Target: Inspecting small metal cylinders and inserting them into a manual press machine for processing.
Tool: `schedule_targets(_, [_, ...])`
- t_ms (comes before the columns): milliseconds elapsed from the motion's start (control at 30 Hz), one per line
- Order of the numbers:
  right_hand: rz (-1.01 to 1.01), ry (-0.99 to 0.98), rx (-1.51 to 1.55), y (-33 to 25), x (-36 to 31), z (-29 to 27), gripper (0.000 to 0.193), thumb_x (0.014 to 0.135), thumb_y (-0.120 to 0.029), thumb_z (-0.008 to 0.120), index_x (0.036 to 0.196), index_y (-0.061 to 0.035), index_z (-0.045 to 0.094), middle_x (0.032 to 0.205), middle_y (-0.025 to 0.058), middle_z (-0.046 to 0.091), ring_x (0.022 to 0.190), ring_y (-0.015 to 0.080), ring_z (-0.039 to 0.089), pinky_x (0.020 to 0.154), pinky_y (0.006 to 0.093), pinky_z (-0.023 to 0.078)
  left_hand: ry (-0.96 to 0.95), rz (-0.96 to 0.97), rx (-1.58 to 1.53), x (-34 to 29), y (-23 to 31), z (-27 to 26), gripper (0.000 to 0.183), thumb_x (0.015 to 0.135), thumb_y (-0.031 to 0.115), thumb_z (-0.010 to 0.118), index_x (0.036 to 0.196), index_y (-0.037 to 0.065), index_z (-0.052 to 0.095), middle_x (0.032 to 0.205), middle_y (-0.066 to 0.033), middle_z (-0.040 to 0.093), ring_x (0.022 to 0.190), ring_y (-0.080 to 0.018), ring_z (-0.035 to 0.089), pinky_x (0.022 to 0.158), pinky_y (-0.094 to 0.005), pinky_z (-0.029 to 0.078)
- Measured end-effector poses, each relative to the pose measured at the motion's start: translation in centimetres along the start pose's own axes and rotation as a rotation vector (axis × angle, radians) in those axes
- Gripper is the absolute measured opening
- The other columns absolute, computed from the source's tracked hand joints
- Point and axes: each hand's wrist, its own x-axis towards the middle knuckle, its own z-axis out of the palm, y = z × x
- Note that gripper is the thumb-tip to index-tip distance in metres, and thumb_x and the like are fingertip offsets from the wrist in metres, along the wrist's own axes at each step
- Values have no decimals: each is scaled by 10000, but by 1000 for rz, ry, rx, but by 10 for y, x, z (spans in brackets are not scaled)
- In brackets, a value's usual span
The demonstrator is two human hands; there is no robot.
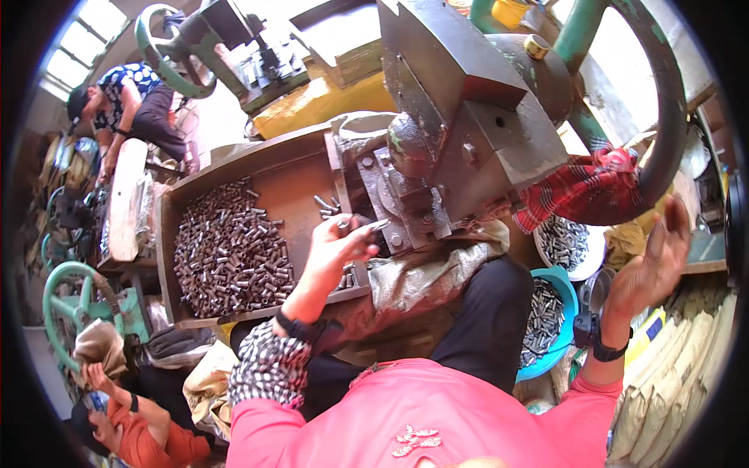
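My left hand (331,253) is closed at the front of a heavy dark screw press (480,117), its fingers pinching a small metal tube (378,225) beside the die block (388,201). Left of it lies a shallow brown tray (289,175), with a heap of short metal tubes (230,253) in its left part and a few loose ones near my wrist. My right hand (654,261), slightly blurred, is raised and open with fingers spread. It is just below the press's big handwheel (672,101), near a red checked cloth (585,186) wrapped on the wheel.
Right of my knee stand a blue basin (568,300) and a white bucket (594,261), both holding metal pieces. Stacked sacks (671,382) fill the lower right. Two other people, one in orange (152,433), one in a patterned shirt (129,86), work at the left near green-wheeled presses (58,308).
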Motion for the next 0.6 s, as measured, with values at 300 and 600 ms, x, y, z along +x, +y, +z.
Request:
schedule_targets(300, [204,-160,475,105,-24,15,506,855,-238,627,1257,14,448,1192,108,540,1038,216,556,912,357,446,152,22,53,69,-22,1,151,850,111,620,947,8,567,793,-63,626,654,-149,652,540,-229,527])
schedule_targets(600, [83,-282,-77,25,56,11,524,848,-240,609,1236,86,475,1185,124,562,1046,177,561,904,308,452,142,49,86,94,-24,4,111,859,91,578,897,-9,550,785,-102,633,642,-175,665,538,-237,544])
